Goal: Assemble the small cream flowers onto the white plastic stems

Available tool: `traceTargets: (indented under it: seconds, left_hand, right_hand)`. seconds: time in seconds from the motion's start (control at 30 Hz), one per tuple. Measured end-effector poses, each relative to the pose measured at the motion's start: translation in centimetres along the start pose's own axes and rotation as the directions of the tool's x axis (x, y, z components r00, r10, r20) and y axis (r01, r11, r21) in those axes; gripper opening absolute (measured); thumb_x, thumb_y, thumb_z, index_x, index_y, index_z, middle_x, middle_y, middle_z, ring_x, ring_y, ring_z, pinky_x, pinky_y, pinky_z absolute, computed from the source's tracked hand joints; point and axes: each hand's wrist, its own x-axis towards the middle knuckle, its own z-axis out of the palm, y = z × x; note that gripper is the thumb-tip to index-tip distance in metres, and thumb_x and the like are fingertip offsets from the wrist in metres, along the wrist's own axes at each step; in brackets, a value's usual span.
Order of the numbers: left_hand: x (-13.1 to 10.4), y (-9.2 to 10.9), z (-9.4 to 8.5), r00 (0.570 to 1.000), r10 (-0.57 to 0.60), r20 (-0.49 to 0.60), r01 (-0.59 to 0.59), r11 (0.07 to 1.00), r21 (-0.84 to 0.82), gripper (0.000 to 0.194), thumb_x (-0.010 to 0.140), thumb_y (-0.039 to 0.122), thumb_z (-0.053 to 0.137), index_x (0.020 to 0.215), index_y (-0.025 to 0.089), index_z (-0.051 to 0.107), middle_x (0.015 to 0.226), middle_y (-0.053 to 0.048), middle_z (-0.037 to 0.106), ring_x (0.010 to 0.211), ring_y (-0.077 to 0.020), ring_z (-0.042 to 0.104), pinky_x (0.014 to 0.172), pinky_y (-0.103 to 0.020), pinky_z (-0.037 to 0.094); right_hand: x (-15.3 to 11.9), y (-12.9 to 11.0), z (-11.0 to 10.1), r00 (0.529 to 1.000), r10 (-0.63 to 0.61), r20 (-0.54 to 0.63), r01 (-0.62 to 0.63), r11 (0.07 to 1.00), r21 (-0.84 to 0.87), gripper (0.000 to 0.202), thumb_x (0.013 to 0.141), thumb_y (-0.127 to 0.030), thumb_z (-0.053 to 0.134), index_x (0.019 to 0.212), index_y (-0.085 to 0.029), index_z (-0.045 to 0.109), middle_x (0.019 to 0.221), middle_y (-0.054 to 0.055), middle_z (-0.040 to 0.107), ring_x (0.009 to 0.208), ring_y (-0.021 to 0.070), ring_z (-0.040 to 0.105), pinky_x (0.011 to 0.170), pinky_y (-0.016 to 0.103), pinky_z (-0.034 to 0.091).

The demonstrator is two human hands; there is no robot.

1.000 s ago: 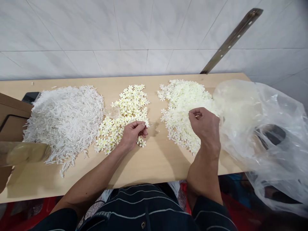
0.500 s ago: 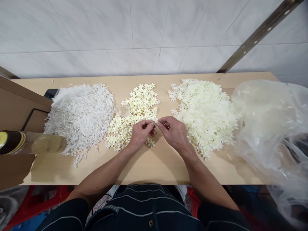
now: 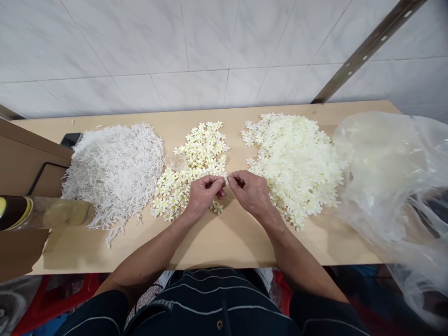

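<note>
My left hand and my right hand meet fingertip to fingertip over the middle of the table. Both are pinched round something small and pale, too small to make out. Just left of and behind my left hand spreads a heap of cream flowers with yellow centres. A larger heap of pale flowers lies right of my right hand. Farther left is a pile of thin white strands. A small clear dish sits between the strands and the yellow-centred flowers.
The wooden table stands against a tiled wall. A clear bottle and a cardboard box are at the left, with a dark object behind. A plastic bag covers the right end. A metal post rises behind.
The view has shifted slightly. My fingertips have drawn a little apart, still pinched; the heaps look the same.
</note>
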Motion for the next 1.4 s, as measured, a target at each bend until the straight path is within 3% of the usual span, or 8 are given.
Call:
traceTargets:
  seconds: [0.23,0.43,0.6,0.7,1.03,1.27,1.4]
  left_hand:
    - [0.07,0.02,0.01,1.0,-0.021,-0.013,0.02,0.999,-0.044,0.03,0.08,0.042,0.08,0.085,0.013,0.076,0.074,-0.006,0.072,0.055,-0.0128,0.064,0.053,-0.025,0.054]
    - [0.22,0.19,-0.09,0.999,-0.048,-0.026,0.045,0.995,-0.088,0.03,0.078,0.041,0.082,0.085,0.012,0.076,0.076,-0.006,0.072,0.055,-0.0124,0.064,0.053,-0.025,0.054]
    - [-0.02,0.36,0.02,1.0,0.008,-0.026,-0.009,0.999,-0.032,0.03,0.082,0.043,0.079,0.087,0.013,0.077,0.072,-0.005,0.071,0.054,-0.0126,0.064,0.053,-0.025,0.055]
    - [-0.2,0.55,0.09,0.999,0.037,-0.021,-0.037,0.999,0.024,0.031,0.084,0.043,0.077,0.088,0.013,0.077,0.064,-0.004,0.069,0.054,-0.013,0.064,0.055,-0.026,0.056]
    - [-0.35,0.61,0.08,0.999,0.024,-0.038,-0.021,0.996,0.084,0.03,0.083,0.043,0.077,0.086,0.013,0.076,0.059,-0.004,0.069,0.049,-0.0125,0.063,0.053,-0.024,0.055]
    - [-0.36,0.88,0.17,0.998,0.014,-0.057,-0.01,0.997,0.075,0.029,0.082,0.041,0.078,0.084,0.013,0.076,0.06,-0.004,0.07,0.049,-0.0129,0.063,0.054,-0.025,0.056]
    - [-0.26,0.79,0.05,0.996,0.029,-0.085,-0.022,0.996,0.086,0.03,0.082,0.043,0.077,0.082,0.013,0.075,0.061,-0.004,0.07,0.05,-0.013,0.063,0.054,-0.025,0.055]
  right_hand:
    - [0.02,0.25,0.2,0.986,0.159,0.049,-0.164,0.978,0.128,0.012,0.087,-0.027,0.063,0.08,-0.021,0.071,0.063,-0.001,0.068,0.054,0.0133,0.057,0.055,0.025,0.045]
    - [0.05,0.64,0.28,0.968,0.246,0.049,-0.25,0.943,0.218,0.012,0.088,-0.028,0.062,0.085,-0.02,0.07,0.07,0.0,0.07,0.058,0.0151,0.064,0.054,0.026,0.051]
    - [-0.03,0.55,0.39,0.98,0.184,0.069,-0.196,0.93,0.31,0.026,0.09,-0.044,0.071,0.1,-0.021,0.076,0.088,0.005,0.078,0.069,0.0191,0.072,0.064,0.031,0.06]
    - [-0.11,0.6,0.49,0.985,0.152,0.088,-0.171,0.944,0.282,0.027,0.091,-0.047,0.071,0.096,-0.022,0.078,0.085,0.005,0.078,0.065,0.0191,0.072,0.065,0.032,0.06]
    - [-0.08,0.15,0.35,0.998,-0.067,-0.002,0.067,0.997,0.028,0.017,0.092,-0.027,0.064,0.088,-0.022,0.08,0.08,0.002,0.077,0.07,0.0168,0.068,0.068,0.028,0.051]
    - [-0.19,0.17,0.14,1.0,0.007,0.004,-0.008,0.999,0.053,0.02,0.094,-0.028,0.062,0.085,-0.021,0.079,0.069,0.001,0.073,0.062,0.0161,0.065,0.062,0.027,0.048]
    - [-0.27,0.28,0.13,0.998,0.027,-0.054,-0.018,0.989,0.145,0.023,0.096,-0.039,0.065,0.097,-0.021,0.079,0.085,0.005,0.078,0.072,0.0187,0.071,0.065,0.028,0.054]
